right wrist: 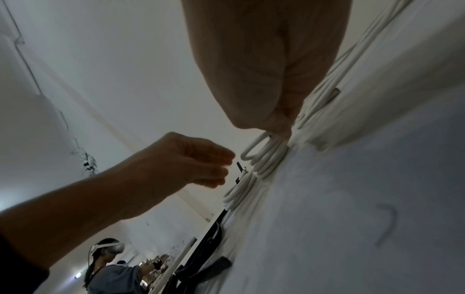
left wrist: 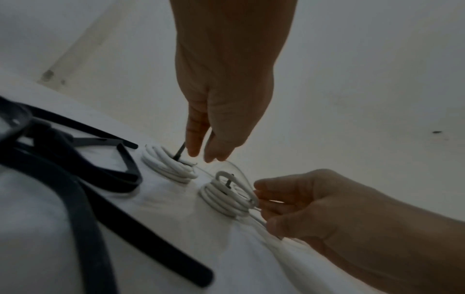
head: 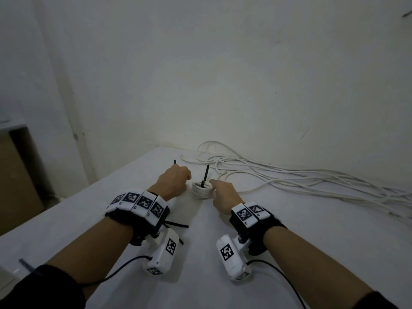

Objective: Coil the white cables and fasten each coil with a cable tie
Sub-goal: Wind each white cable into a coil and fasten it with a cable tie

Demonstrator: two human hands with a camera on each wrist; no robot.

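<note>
Two small coils of white cable lie on the white table. My right hand (head: 213, 182) pinches the side of the right coil (head: 201, 190), from whose middle a black cable tie (head: 206, 173) stands up. In the left wrist view its fingers (left wrist: 259, 199) grip that coil's (left wrist: 226, 197) rim. The left coil (left wrist: 168, 165) also has a black tie (left wrist: 180, 152) standing in it. My left hand (left wrist: 203, 153) hovers just over it with loosely curled fingers that hold nothing. In the head view my left hand (head: 188, 175) hides that coil.
A tangle of loose white cables (head: 289, 175) spreads over the table's far right, by the wall. Spare black cable ties (left wrist: 113, 169) lie under my left wrist. A brown cabinet (head: 13, 175) stands at the left. Another person (right wrist: 108, 268) works in the background.
</note>
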